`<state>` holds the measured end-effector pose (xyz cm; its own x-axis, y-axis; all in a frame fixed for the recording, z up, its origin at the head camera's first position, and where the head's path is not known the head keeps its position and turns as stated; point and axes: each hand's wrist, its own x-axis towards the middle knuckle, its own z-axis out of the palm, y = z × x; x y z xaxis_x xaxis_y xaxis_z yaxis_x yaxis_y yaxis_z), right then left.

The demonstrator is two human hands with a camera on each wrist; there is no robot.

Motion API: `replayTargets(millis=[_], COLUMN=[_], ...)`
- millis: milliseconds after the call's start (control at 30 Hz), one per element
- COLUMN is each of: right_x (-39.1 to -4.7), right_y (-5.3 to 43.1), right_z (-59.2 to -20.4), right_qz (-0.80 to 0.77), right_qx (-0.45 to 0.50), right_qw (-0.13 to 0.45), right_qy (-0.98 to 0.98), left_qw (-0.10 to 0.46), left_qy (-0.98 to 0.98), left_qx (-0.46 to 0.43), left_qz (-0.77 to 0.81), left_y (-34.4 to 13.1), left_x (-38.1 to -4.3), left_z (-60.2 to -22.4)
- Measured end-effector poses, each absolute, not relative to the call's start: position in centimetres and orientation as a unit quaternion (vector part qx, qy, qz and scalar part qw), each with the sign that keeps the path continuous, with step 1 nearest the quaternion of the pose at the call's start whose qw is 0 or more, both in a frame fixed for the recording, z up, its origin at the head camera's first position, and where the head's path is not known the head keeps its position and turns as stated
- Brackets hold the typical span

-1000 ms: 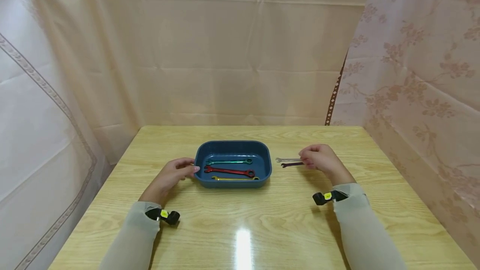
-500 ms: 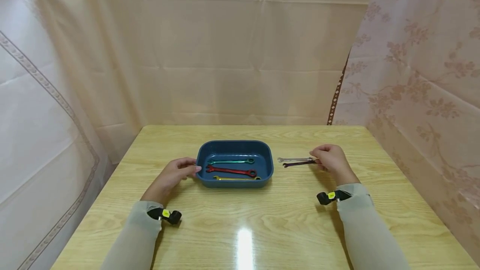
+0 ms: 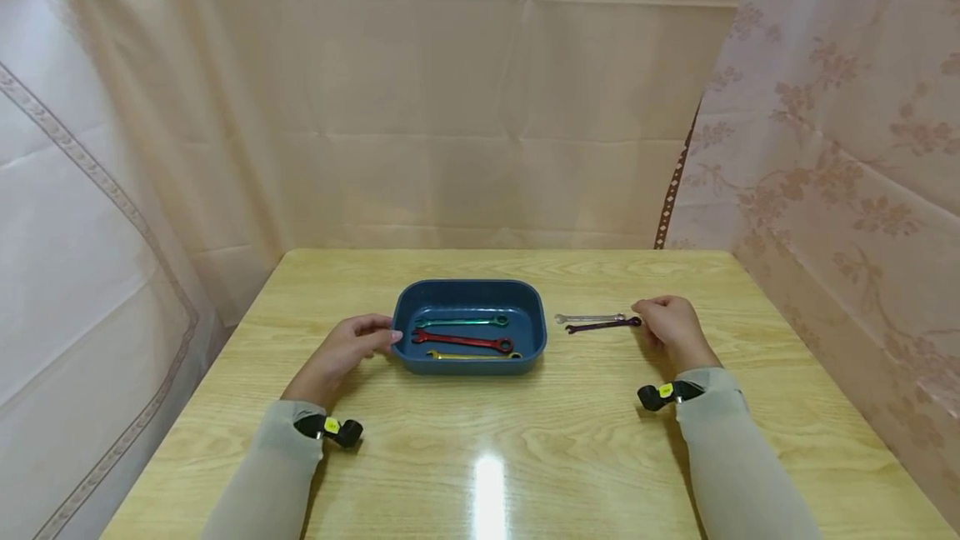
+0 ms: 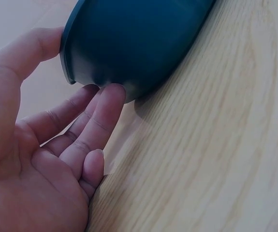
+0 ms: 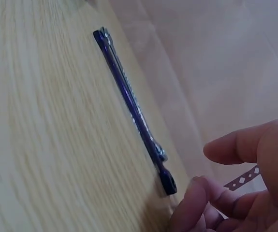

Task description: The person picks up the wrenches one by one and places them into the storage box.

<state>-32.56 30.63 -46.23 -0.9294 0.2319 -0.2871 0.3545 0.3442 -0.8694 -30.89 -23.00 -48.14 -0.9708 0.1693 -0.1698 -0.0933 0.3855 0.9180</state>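
In the head view, a blue plastic bin [image 3: 468,367] stands mid-table with a green wrench [image 3: 465,322], a red wrench [image 3: 461,342] and a yellow wrench [image 3: 474,357] lying in it. My left hand [image 3: 341,354] pinches the bin's left end, thumb at the rim and fingers against the outer wall [image 4: 124,53]. To the right of the bin, a silver wrench [image 3: 591,319] and a purple wrench [image 3: 603,325] lie side by side on the table. Just beyond their ring ends is my right hand [image 3: 672,332], holding nothing; its thumb and fingers are apart in the right wrist view.
The wooden table [image 3: 420,457] has a bright light reflection near its front. Beige cloth [image 3: 405,107] hangs behind it, with a flowered pink cloth [image 3: 847,148] along the right and a pale cloth [image 3: 75,190] on the left.
My right hand has drawn off to the right from the silver and purple wrenches, uncovering their ring ends. The left hand keeps its place on the bin.
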Motion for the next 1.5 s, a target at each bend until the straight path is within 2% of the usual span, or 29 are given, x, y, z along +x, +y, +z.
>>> replayTargets(millis=[500,1000,1500], right_x=[-32.4,-32.7,-32.1], right_y=[29.9,30.5,31.1], right_z=[-46.4,-46.6,-46.4], right_qz=[-0.475,-0.482,-0.464], right_qx=[0.186,0.175,0.121], right_qw=[0.068,0.07,0.111], right_qy=[0.857,0.855,0.871], left_qw=[0.119,0.124,0.122], left_qy=[0.824,0.825,0.829], left_qx=[0.014,0.018,0.019], left_qz=[0.554,0.551,0.546], left_y=[-23.2,-23.1,-23.1], left_x=[-30.5,-30.9,-30.9], left_z=[-48.2,-48.1,-48.1])
